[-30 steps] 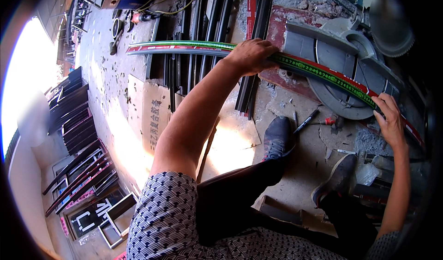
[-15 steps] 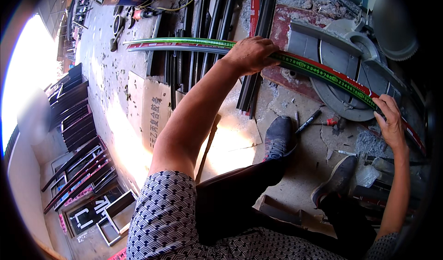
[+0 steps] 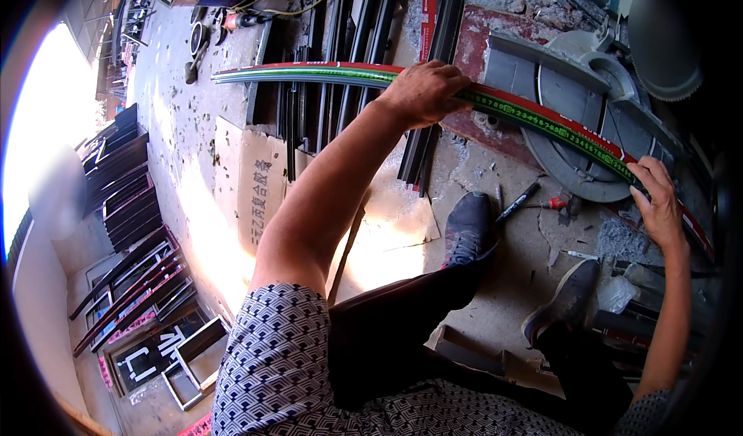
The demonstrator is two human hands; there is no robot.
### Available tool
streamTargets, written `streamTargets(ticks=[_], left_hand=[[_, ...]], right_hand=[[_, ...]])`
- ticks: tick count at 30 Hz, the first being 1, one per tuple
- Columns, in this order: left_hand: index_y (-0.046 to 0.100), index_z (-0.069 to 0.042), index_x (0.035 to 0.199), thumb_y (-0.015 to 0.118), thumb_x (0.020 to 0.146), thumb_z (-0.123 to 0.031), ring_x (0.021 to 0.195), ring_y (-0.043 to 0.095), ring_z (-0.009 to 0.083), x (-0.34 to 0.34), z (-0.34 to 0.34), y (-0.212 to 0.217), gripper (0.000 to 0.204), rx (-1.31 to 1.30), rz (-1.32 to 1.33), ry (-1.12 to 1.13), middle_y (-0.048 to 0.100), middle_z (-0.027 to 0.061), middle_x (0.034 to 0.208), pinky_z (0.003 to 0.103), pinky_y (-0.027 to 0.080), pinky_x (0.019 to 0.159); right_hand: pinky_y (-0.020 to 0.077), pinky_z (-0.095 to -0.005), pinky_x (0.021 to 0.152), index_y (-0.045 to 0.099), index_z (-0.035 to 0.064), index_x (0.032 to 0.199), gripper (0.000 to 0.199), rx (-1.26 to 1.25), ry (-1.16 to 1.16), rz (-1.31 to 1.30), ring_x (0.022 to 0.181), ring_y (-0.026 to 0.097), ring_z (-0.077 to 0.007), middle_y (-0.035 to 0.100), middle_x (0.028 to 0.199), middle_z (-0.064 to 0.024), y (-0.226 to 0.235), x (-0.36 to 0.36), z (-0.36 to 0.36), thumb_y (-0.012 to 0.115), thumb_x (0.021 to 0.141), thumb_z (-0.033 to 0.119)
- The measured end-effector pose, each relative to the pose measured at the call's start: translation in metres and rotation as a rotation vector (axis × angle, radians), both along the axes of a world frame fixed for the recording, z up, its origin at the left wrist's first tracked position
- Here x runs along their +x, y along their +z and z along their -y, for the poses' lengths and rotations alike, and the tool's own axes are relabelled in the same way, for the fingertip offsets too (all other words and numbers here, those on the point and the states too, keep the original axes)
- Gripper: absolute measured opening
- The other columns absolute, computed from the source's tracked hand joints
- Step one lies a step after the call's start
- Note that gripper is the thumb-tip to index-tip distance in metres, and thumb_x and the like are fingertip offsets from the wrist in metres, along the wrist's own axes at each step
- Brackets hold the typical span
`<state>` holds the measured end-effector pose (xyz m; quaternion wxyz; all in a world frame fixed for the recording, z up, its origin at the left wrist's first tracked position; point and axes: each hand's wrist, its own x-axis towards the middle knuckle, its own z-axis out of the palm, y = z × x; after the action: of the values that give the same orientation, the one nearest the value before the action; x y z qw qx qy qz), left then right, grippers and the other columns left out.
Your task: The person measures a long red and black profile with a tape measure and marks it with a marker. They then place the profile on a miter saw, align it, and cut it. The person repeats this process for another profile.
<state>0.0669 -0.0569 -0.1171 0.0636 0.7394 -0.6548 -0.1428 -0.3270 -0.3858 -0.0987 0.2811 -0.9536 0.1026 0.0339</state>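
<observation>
A long strip of metal profile with red film (image 3: 569,118) spans from the left to the far right. Along it lies the green tape measure blade (image 3: 534,118), its markings facing up. My left hand (image 3: 428,94) is closed over both near their middle, fingers wrapped round the profile. Farther right, my right hand (image 3: 658,192) grips the profile and tape edge between thumb and fingers. Behind the strip sits a miter saw (image 3: 573,72), its grey round base partly covered by the profile. Its round blade (image 3: 665,41) is blurred at upper right.
Several dark profiles (image 3: 360,37) lie on the floor beyond my left hand. A cardboard sheet (image 3: 259,184) is left of my arm. A black marker (image 3: 518,201) and red-handled tool (image 3: 553,204) lie by my shoes. Frames (image 3: 190,362) stand at lower left.
The profile has rolled slightly in my hands: at its left end the red face now shows above the green tape, where the tape was uppermost before. Both hands keep nearly the same places.
</observation>
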Motion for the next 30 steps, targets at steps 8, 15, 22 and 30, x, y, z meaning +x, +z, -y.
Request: streamTargets(ticks=[8, 15, 22, 30], left_hand=[[0.067, -0.006, 0.132, 0.071, 0.099, -0.041, 0.118, 0.066, 0.0315, -0.005, 0.002, 0.001, 0.048, 0.02, 0.031, 0.015, 0.069, 0.0123, 0.122, 0.044, 0.051, 0.106], [0.063, -0.007, 0.137, 0.074, 0.097, -0.042, 0.119, 0.066, 0.0319, -0.006, 0.004, -0.003, 0.054, 0.074, 0.063, 0.024, 0.068, 0.0126, 0.123, 0.044, 0.051, 0.106], [0.062, -0.008, 0.138, 0.076, 0.095, -0.042, 0.121, 0.065, 0.0323, -0.004, 0.006, -0.005, 0.057, 0.127, 0.063, 0.038, 0.067, 0.0128, 0.121, 0.045, 0.051, 0.107], [0.059, -0.009, 0.137, 0.079, 0.094, -0.037, 0.118, 0.067, 0.0339, 0.001, 0.024, -0.001, 0.055, 0.375, -0.11, 0.122, 0.066, 0.0145, 0.125, 0.047, 0.054, 0.102]], right_hand=[[0.0465, -0.0419, 0.105, 0.063, -0.0021, 0.13, 0.047, -0.016, 0.002, -0.02, 0.119, 0.059, -0.0349, 0.059, 0.126, -0.0151, -0.002, -0.004, 0.002, 0.07, 0.083, -0.01], [0.0491, -0.0436, 0.099, 0.064, -0.0011, 0.127, 0.045, -0.032, 0.039, 0.028, 0.114, 0.061, -0.0337, 0.06, 0.121, -0.0138, 0.003, 0.002, 0.002, 0.071, 0.084, -0.01], [0.049, -0.0433, 0.099, 0.065, -0.001, 0.127, 0.044, -0.028, 0.038, 0.033, 0.114, 0.061, -0.034, 0.06, 0.121, -0.0139, 0.006, 0.003, -0.001, 0.07, 0.085, -0.01], [0.0494, -0.0433, 0.102, 0.068, 0.0006, 0.125, 0.039, 0.013, 0.055, -0.021, 0.115, 0.06, -0.0364, 0.061, 0.123, -0.0146, 0.014, 0.01, 0.002, 0.071, 0.086, -0.003]])
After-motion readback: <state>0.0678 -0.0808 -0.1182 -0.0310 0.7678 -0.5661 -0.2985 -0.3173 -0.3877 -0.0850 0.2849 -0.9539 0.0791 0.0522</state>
